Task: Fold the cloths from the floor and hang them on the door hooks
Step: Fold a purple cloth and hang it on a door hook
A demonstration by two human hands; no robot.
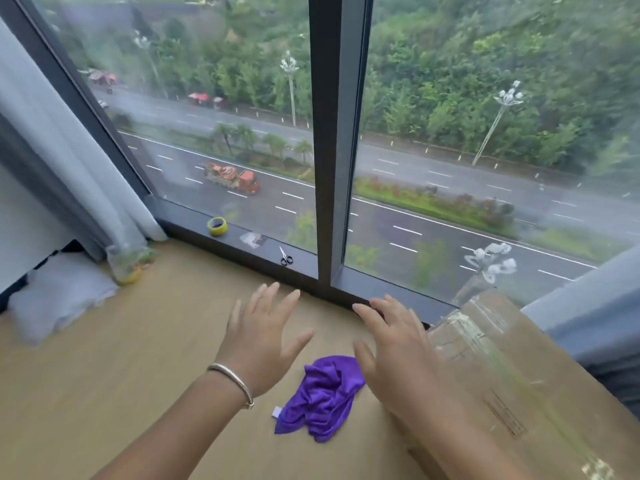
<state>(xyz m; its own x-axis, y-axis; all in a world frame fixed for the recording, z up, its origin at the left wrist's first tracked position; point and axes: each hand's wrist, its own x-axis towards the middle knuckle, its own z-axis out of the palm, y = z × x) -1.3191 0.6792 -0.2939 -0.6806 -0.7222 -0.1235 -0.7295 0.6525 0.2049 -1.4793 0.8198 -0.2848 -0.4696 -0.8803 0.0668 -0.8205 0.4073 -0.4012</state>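
A purple cloth (320, 398), judged light, soft and limp, lay crumpled on the floor (138, 375) at 6 o'clock, best pinched at a corner; both hands' fingers (266, 299) were spread, nothing held.

1. The crumpled cloth (320, 398) near the middle is plain purple with a small white tag.
2. The floor (121, 375) is light wood-toned.
3. The tape roll (217, 226) is yellow.
4. The box (519, 375) on the right is brown.
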